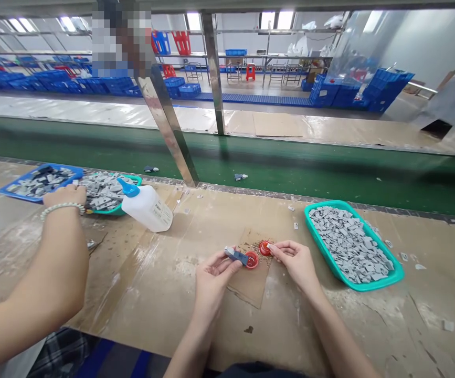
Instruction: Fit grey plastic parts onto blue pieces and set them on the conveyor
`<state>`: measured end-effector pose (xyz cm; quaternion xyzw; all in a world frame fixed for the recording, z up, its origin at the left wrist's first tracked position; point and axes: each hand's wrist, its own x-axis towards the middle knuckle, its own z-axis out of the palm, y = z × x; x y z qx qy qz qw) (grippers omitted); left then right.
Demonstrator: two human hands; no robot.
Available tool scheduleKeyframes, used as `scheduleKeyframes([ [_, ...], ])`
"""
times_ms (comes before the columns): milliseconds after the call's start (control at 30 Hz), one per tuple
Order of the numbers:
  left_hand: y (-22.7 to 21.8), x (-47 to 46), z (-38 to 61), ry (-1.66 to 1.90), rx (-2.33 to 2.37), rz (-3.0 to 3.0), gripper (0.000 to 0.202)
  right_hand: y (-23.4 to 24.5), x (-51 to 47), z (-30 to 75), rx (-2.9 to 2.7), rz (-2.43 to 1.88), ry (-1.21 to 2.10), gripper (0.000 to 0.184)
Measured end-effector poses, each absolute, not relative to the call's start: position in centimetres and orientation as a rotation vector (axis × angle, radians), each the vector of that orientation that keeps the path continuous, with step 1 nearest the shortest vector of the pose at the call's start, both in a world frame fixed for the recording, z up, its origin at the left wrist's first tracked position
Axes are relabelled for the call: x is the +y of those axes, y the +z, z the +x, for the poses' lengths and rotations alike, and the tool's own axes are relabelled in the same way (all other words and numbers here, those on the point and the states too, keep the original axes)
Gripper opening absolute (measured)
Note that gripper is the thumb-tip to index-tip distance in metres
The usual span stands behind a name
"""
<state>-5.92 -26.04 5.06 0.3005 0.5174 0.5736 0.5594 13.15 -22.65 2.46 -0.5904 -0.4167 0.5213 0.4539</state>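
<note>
My left hand point(214, 280) pinches a small blue-and-grey part point(235, 255) between thumb and fingers, and a red round cap point(251, 259) sits right at its end. My right hand point(294, 262) holds a second red round cap point(265, 248) in its fingertips. Both hands work above a torn cardboard piece point(251, 273) strewn with dark grains. To the right of my right hand stands a teal tray point(327, 258) heaped with small grey pieces point(349, 244). Neither hand touches it.
At left, a co-worker's hand point(64, 195) with a bead bracelet rests by a blue tray point(14, 190), a teal tray of grey pieces point(107, 191) and a white bottle with a blue nozzle point(147, 208). A green conveyor belt point(290, 170) runs behind the bench.
</note>
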Motion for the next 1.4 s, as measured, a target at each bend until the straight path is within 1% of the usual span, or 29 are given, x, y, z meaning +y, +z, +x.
scheduleKeyframes([
  [300,5.4,-25.8,-4.3,1.345,1.228,0.753,0.027,2.6,-22.6,13.1,-0.988,-1.454,1.318,0.034],
  [433,5.5,-25.7,-3.7,1.365,1.214,0.78,0.027,3.4,-22.9,13.6,-0.88,-1.37,1.482,0.03],
  [600,5.4,-25.6,-2.7,1.355,1.196,0.79,0.029,5.6,-23.7,14.0,-0.756,-1.2,1.701,0.021],
  [700,5.6,-25.6,-2.1,1.359,1.179,0.795,0.029,6.6,-24.3,14.0,-0.729,-1.151,1.77,0.02],
  [867,6.0,-25.8,-1.6,1.356,1.159,0.813,0.029,7.3,-24.9,13.7,-0.811,-1.143,1.777,0.021],
  [1167,6.2,-26.1,-1.8,1.319,1.128,0.819,0.027,6.6,-24.9,13.8,-0.96,-1.184,1.782,0.024],
  [1333,6.1,-26.1,-2.0,1.241,1.142,0.924,0.017,6.6,-25.0,14.0,-1.015,-1.179,1.863,0.03],
  [1400,6.0,-26.0,-2.2,1.214,1.127,0.965,0.017,6.7,-24.9,14.1,-1.033,-1.17,1.898,0.032],
])
